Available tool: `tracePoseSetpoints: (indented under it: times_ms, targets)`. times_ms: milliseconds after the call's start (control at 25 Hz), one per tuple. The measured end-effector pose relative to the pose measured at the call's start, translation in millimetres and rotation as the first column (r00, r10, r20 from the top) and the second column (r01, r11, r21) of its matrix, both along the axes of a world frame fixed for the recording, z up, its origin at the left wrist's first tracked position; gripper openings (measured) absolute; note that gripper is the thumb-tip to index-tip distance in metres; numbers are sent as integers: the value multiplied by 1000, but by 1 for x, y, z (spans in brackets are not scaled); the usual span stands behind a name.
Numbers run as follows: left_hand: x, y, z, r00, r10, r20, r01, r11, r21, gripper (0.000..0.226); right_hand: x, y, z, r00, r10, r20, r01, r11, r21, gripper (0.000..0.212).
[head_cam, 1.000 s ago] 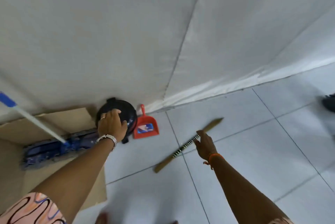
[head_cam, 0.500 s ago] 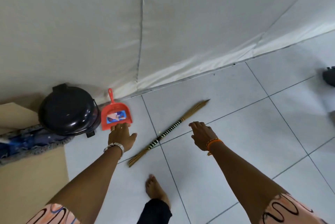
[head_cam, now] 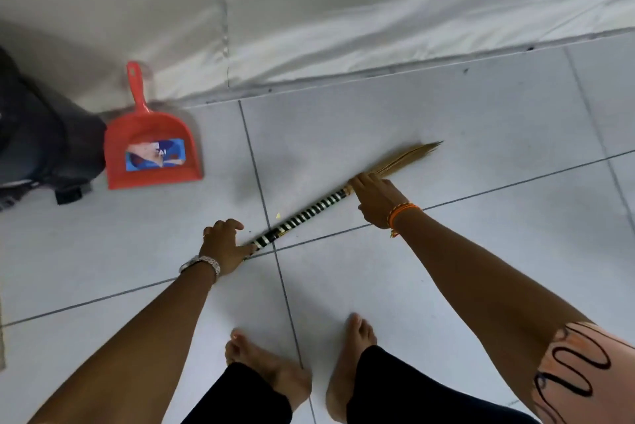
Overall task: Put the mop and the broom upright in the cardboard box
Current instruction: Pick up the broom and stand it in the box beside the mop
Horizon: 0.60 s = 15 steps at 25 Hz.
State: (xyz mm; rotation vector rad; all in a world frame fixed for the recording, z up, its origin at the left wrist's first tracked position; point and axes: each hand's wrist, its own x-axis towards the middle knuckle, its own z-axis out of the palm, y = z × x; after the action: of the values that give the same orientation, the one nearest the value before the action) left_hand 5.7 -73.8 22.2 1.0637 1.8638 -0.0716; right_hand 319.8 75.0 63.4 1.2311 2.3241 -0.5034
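Broom (head_cam: 309, 214): flat on the floor (head_cam: 446, 269), right of the dustpan (head_cam: 151, 152).
Left hand (head_cam: 223, 246): grip curled loosely over the striped handle's near end.
Right hand (head_cam: 378, 200): grip pressed on the far end by the bristles; closure unclear.
Bin (head_cam: 37, 141): left of the dustpan.

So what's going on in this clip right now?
A person is bending over a broom that lies flat on the tiled floor. The left hand is closing on one end of its striped handle, and the right hand is pressed where the handle meets the straw bristles. The broom is not yet lifted. A red dustpan leans by the wall beside a dark bin. The cardboard box and mop are not visible.
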Motion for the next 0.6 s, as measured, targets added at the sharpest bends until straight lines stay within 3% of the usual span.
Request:
tracePoseSetpoints:
  times_ms: [200, 360, 480, 600]
  targets:
    - [10, -37, -102, 976, -157, -153, 155, 988, -25, 61, -9, -1, -116, 983, 177, 54, -174, 983, -51, 63]
    - [3, -46, -146, 950, -198, -242, 217, 974, 56, 53, -21, 2, -164, 956, 279, 88, -283, 958, 36, 50]
    - [4, -43, -142, 909, -286, -302, 344, 925, 160, 35, -24, 1, -171, 950, 273, 151, -287, 955, 80, 32]
    - [-4, -28, -92, 847, -300, -439, 432, 869, 241, 37, -23, -1, -148, 964, 219, 153, -229, 972, 52, 32]
